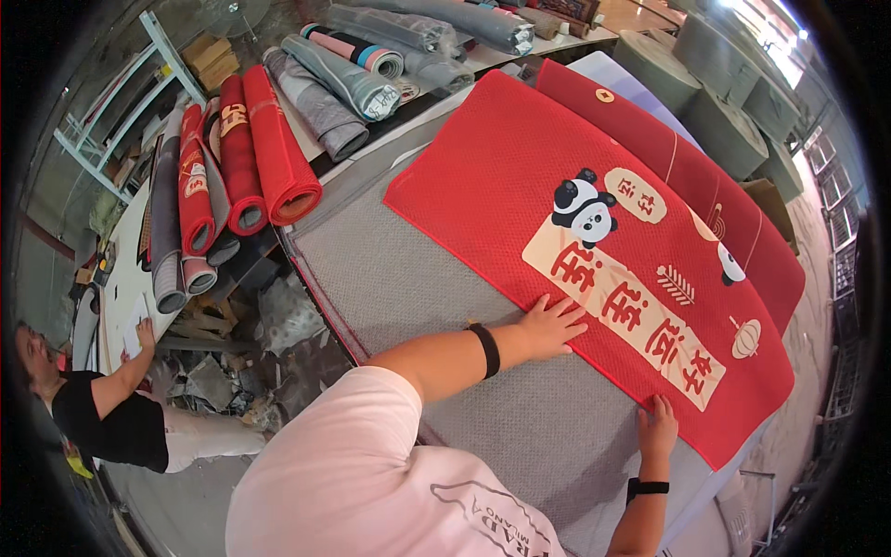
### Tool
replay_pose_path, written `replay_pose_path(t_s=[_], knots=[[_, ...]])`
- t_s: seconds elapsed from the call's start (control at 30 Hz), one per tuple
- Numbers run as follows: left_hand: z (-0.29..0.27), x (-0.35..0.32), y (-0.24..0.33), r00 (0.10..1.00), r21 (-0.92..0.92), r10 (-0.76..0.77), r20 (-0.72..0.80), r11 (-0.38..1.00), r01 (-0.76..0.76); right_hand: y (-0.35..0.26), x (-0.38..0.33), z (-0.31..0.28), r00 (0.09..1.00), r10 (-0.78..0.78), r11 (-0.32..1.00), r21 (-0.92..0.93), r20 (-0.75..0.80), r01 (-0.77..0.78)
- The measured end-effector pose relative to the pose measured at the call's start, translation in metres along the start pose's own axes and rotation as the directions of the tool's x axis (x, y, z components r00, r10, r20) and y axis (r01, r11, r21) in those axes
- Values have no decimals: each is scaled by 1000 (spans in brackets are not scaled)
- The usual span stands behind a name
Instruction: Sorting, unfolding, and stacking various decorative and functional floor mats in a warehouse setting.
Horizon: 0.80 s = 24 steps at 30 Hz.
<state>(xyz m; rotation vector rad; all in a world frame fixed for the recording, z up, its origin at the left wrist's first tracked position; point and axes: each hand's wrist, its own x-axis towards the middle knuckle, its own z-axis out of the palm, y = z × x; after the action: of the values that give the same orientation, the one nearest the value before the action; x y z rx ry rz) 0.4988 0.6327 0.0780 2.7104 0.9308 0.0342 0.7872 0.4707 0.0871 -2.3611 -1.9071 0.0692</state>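
A red mat (pixel 492 176) printed with a panda, a cream banner and pale ornaments lies spread over a grey textured mat (pixel 371 278). My left hand (pixel 551 328) rests with fingers spread on the red mat's near edge, beside the banner. Farther right along that edge, my right hand (pixel 658 429) touches the border with its fingers stretched out and its palm over the grey surface. Neither hand appears to hold anything. Beyond the red mat, a darker red mat (pixel 668 139) shows partly, its near part covered.
Rolled red mats (pixel 278 153) and grey rolls (pixel 320 102) lie at the left and back. Large grey rolls (pixel 724 84) stand at the far right. A person (pixel 111 408) in a black top is at a white table (pixel 116 302) on the left.
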Motion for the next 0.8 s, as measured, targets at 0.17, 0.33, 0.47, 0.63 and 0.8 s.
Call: replay_pose_path(t_s=[0.17, 0.33, 0.47, 0.63, 0.8], knots=[[-2, -1, -1, 1000, 17, 3, 13, 1000, -3, 4, 0, 7, 1000, -3, 1000, 16, -22, 3], [8, -1, -4, 996, 54, 44, -71, 998, -40, 17, -6, 36, 987, 116, 959, 270, -109, -83], [28, 11, 2, 981, 169, 174, -84, 973, -158, 22, -11, 64, 700, 714, 215, 955, -10, -206], [13, 10, 6, 906, 351, 341, -251, 904, -244, 48, -10, 52, 435, 836, -391, 919, 333, 48], [-14, 19, -19, 990, 113, 100, -100, 990, -89, 64, -2, 59, 496, 718, -665, 692, 488, 281]])
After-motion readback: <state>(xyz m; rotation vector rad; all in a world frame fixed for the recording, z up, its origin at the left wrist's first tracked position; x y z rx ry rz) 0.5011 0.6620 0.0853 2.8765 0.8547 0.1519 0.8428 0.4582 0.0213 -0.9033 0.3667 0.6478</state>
